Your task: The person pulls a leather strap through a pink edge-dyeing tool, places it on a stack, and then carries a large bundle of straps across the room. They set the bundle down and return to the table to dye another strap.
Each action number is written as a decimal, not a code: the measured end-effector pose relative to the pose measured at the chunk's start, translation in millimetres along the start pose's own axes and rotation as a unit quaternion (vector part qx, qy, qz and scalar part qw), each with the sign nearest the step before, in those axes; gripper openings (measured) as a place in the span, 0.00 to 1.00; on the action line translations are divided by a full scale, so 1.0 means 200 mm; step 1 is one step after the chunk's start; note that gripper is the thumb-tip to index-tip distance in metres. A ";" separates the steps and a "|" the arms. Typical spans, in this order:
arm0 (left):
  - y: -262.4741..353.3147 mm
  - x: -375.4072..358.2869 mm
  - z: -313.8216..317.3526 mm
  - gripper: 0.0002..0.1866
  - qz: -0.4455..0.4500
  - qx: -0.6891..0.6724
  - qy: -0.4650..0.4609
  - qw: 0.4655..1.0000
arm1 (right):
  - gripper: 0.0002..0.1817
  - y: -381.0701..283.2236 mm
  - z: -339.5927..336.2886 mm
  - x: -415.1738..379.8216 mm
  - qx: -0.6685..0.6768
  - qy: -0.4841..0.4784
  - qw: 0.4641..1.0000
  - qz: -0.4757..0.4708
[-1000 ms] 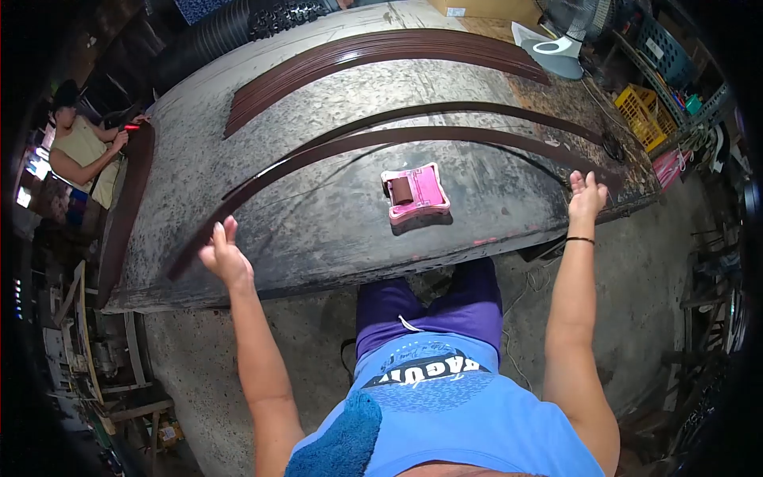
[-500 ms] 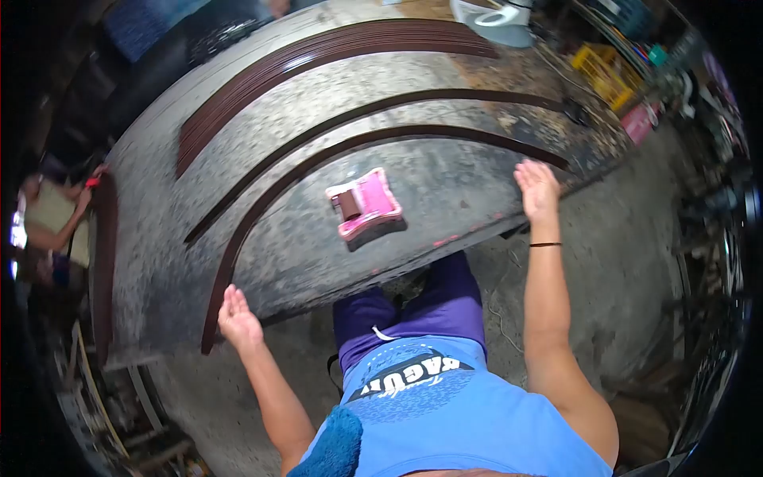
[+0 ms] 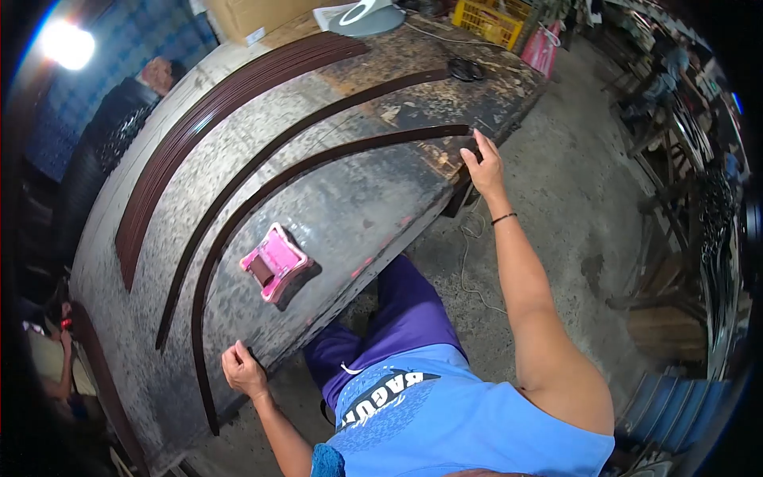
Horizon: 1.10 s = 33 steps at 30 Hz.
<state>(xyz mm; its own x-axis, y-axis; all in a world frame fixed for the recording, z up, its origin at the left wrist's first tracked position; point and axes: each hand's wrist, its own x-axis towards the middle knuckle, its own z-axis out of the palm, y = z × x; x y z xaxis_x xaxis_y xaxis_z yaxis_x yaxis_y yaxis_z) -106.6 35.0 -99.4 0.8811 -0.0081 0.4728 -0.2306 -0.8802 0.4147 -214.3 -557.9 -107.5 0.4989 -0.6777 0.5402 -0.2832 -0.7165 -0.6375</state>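
Observation:
A long, thin dark-brown strip (image 3: 298, 164) lies on the worn table, appearing bowed in this wide view. At its right end, my right hand (image 3: 487, 171) has its fingertips right by the tip, thumb and fingers apart. My left hand (image 3: 244, 372) hovers over the table's near edge with its fingers loosely curled in and nothing in them, a little right of the strip's lower left part. Between the hands sits a small pink tray (image 3: 284, 253) with a brown block (image 3: 261, 271) in it. A second brown strip (image 3: 266, 143) runs behind the first.
A stack of similar brown strips (image 3: 207, 119) lies farther back on the table (image 3: 342, 207). Beyond are a cardboard box (image 3: 266, 17), a grey-and-white device (image 3: 367, 17) and a yellow crate (image 3: 489, 22). One person (image 3: 60, 358) is at the left; another (image 3: 119, 111) is behind the table.
The view has turned, so the table appears rotated and shifted left. My right hand has come to the strip's end. My left hand's fingers, stretched out before, are now curled.

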 end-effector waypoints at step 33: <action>0.04 0.00 -0.02 0.13 -0.050 0.011 -0.026 0.998 | 0.17 0.07 -0.06 0.15 -0.062 0.017 0.993 -0.098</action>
<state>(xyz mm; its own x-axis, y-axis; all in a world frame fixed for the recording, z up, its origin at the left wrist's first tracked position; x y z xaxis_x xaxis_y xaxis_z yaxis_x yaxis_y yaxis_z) -110.2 29.8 -93.8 0.9197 0.0562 0.3886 -0.1315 -0.8885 0.4396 -212.6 -590.5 -94.5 0.5269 -0.5276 0.6664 -0.2841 -0.8483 -0.4469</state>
